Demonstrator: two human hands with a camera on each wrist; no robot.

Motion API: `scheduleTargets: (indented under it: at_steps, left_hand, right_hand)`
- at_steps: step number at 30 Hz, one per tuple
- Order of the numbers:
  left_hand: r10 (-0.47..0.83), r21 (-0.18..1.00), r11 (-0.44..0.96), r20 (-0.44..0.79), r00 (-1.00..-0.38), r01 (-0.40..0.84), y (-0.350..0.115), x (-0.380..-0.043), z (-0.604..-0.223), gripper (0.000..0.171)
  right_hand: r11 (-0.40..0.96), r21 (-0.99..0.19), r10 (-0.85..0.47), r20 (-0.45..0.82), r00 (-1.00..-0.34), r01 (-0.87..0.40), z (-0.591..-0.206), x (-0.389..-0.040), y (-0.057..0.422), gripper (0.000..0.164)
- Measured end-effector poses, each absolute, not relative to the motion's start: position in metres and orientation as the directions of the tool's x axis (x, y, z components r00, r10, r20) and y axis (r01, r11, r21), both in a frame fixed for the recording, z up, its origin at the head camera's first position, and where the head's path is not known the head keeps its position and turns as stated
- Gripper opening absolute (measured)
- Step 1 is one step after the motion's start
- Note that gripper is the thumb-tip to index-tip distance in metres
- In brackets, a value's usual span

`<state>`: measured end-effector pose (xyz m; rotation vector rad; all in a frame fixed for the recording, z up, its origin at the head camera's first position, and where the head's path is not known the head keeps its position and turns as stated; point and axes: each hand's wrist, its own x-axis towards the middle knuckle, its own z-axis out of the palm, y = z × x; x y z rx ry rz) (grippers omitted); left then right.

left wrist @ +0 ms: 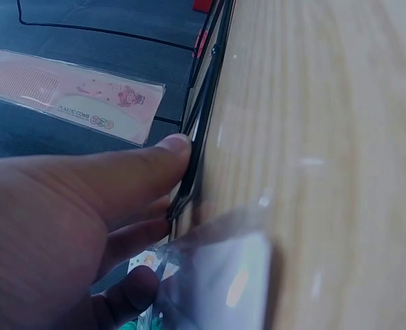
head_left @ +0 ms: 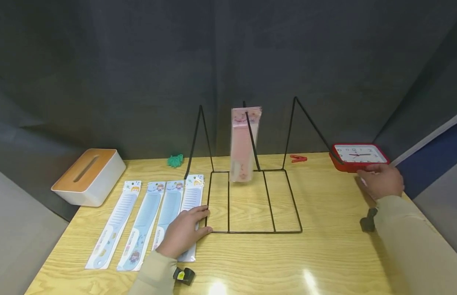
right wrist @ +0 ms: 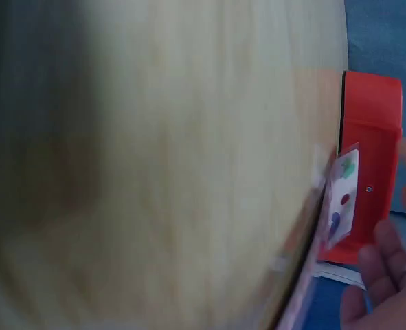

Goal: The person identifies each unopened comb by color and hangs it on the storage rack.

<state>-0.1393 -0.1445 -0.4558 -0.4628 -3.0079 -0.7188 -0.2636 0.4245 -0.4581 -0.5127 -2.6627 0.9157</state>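
Observation:
A black wire rack (head_left: 250,232) stands mid-table, a pink packaged comb (head_left: 241,147) hanging from its middle hook. My left hand (head_left: 185,230) grips the rack's front left corner, thumb and fingertips at the wire in the left wrist view. Beneath that hand lies a blue-white packaged comb (head_left: 192,196), partly covered. At the far right, my right hand (head_left: 383,180) is beside a red clock (head_left: 359,155), its fingers loosely extended. Close to those fingers, in the right wrist view, a clear packet with coloured spots (right wrist: 343,196) overlaps the clock; the head view hides it.
Left of the rack lie several more packaged combs, one (head_left: 114,225) outermost. A white tissue box (head_left: 99,184) with a wooden lid sits at the back left. Behind the rack are green string (head_left: 175,160) and a red clip (head_left: 298,158). A dark curtain (head_left: 158,73) hangs behind the table.

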Motion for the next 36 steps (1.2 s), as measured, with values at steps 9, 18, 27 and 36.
scheduleTargets:
  at_steps: [9, 18, 27, 36]
  left_hand:
    - [0.284, 0.441, 0.85, 0.077, -0.956, 0.288, -0.144, -0.139, -0.457, 0.051]
    - [0.279, 0.442, 0.851, 0.076, -0.957, 0.283, -0.143, -0.14, -0.455, 0.052]
    - [0.275, 0.433, 0.859, 0.065, -0.959, 0.275, -0.144, -0.139, -0.455, 0.053]
    - [0.275, 0.436, 0.857, 0.064, -0.959, 0.275, -0.146, -0.139, -0.455, 0.054]
  right_hand:
    - [0.777, -0.534, 0.372, -0.035, -0.928, 0.332, -0.464, -0.259, 0.439, 0.086]
    - [0.721, -0.565, 0.412, -0.118, -0.904, 0.402, -0.456, -0.26, 0.438, 0.06]
    - [0.735, -0.656, 0.224, -0.005, -0.975, 0.172, -0.439, -0.239, 0.396, 0.053]
    - [0.658, -0.753, 0.049, 0.075, -0.996, -0.024, -0.386, -0.209, 0.319, 0.046]
